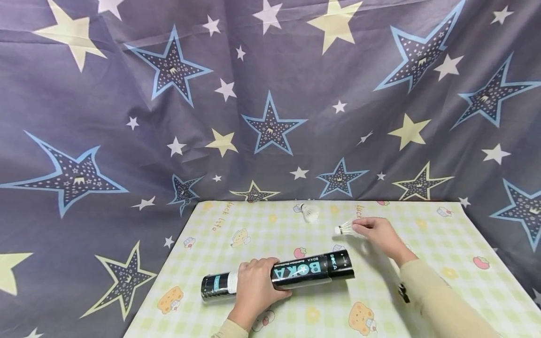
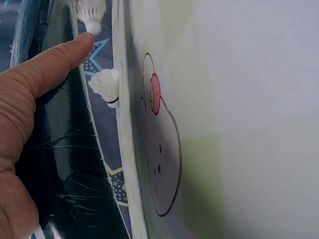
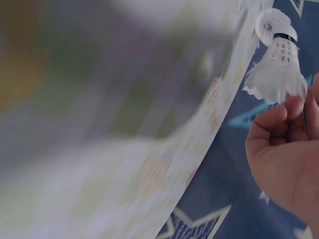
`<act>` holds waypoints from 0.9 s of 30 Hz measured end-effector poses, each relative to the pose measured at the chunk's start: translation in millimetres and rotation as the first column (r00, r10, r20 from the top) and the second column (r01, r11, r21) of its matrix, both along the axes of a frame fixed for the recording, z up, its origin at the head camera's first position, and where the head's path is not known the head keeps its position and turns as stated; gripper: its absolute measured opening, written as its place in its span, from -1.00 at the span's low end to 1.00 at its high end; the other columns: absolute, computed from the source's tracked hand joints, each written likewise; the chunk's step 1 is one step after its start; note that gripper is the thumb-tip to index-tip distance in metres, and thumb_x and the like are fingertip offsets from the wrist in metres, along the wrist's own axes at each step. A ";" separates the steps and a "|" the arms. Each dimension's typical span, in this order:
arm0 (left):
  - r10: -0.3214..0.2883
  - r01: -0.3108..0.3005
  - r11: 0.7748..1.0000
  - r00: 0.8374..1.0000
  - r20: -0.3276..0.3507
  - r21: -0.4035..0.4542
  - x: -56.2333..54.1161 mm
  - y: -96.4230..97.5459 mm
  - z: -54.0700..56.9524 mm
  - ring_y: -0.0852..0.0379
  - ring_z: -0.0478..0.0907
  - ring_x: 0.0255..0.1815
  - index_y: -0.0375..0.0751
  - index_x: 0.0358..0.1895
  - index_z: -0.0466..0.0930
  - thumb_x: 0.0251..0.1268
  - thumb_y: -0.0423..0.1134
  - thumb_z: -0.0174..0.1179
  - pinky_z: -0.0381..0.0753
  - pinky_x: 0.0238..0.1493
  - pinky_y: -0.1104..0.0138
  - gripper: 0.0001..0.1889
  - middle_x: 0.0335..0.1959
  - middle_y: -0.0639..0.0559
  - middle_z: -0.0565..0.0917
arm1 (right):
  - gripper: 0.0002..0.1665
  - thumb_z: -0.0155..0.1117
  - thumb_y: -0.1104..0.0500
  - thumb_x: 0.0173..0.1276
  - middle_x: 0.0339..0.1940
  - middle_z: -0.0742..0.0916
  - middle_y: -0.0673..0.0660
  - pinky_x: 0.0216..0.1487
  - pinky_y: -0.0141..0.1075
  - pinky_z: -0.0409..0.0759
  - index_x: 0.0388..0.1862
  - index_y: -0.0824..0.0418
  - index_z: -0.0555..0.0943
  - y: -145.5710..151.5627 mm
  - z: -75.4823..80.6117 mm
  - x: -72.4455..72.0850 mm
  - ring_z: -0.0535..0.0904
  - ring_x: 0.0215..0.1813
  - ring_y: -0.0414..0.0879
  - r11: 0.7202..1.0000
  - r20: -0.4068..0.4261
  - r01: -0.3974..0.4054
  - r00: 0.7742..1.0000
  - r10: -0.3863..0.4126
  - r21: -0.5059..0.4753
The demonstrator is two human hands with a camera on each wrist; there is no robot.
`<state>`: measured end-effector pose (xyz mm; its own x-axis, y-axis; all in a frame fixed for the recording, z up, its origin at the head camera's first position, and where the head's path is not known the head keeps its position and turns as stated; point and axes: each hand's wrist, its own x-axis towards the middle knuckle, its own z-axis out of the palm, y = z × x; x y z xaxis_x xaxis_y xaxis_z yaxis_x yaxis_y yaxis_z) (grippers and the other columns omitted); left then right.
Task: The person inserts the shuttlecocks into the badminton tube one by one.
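Note:
My left hand (image 1: 255, 286) grips a long black shuttlecock tube (image 1: 300, 273) with BOKA lettering and a white band, lying across the front of the table. In the left wrist view, the thumb lies along the tube's dark, glossy side (image 2: 75, 134). Beyond the tube's right end, my right hand (image 1: 382, 236) pinches a white shuttlecock (image 1: 346, 228) by its feathered skirt, with the cork pointing left. The right wrist view shows the fingers at the skirt edge of this shuttlecock (image 3: 279, 72). A second shuttlecock (image 1: 310, 213) lies near the table's back edge.
A green-and-white checked cloth (image 1: 405, 291) with cartoon prints covers the table (image 1: 203, 263). Behind it hangs a dark curtain (image 1: 296, 70) with stars, meeting the table's back edge. The right sleeve (image 1: 439, 300) reaches in from the lower right.

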<state>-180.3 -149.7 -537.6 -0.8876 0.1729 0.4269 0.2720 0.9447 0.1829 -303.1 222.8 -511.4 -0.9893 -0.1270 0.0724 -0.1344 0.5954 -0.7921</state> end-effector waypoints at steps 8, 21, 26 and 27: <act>0.005 -0.005 1.000 1.000 -0.005 0.016 -1.3 0.7 -0.3 0.15 0.68 -0.27 0.16 -0.03 0.75 -0.57 0.37 0.76 0.50 -0.11 0.12 -0.18 -0.24 0.20 0.84 | -0.37 0.37 -0.23 0.53 0.04 0.88 -0.09 -0.06 -0.53 0.59 0.22 0.25 0.75 55.6 17.7 54.8 0.58 -0.11 -0.61 0.978 0.066 0.191 0.980 -0.187 -0.079; 0.017 -0.017 1.000 1.000 -0.003 0.014 0.0 1.2 -1.2 0.11 0.68 -0.22 0.15 0.01 0.75 -0.57 0.37 0.76 0.48 -0.06 0.10 -0.15 -0.19 0.18 0.85 | -0.56 0.44 -0.03 0.52 -0.17 0.83 -0.38 -0.02 -0.51 0.61 0.08 0.32 0.80 24.2 32.3 109.9 0.64 -0.06 -0.54 0.963 0.082 0.159 0.986 -0.144 -0.220; 0.012 -0.012 1.000 1.000 -0.002 0.015 1.5 2.1 -1.2 0.11 0.69 -0.22 0.15 0.01 0.75 -0.56 0.36 0.76 0.48 -0.06 0.09 -0.15 -0.19 0.18 0.84 | -0.63 0.45 0.04 0.51 -0.15 0.88 -0.21 0.01 -0.47 0.64 0.05 0.31 0.81 -0.8 25.2 113.4 0.70 -0.09 -0.44 0.957 0.082 0.132 0.990 -0.114 -0.258; 0.011 -0.011 1.000 1.000 -0.001 0.014 1.9 2.3 -1.2 0.11 0.69 -0.22 0.15 0.01 0.75 -0.56 0.36 0.76 0.48 -0.06 0.09 -0.16 -0.19 0.17 0.84 | -0.64 0.45 0.05 0.50 -0.15 0.88 -0.19 0.02 -0.46 0.64 0.04 0.31 0.81 -5.6 22.8 114.3 0.71 -0.09 -0.42 0.955 0.086 0.128 0.990 -0.109 -0.269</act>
<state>-178.5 -147.4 -538.8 -0.8888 0.1574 0.4305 0.2622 0.9449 0.1959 -188.8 217.2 -488.6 -0.9998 0.0063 0.0189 -0.0153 0.3637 -0.9314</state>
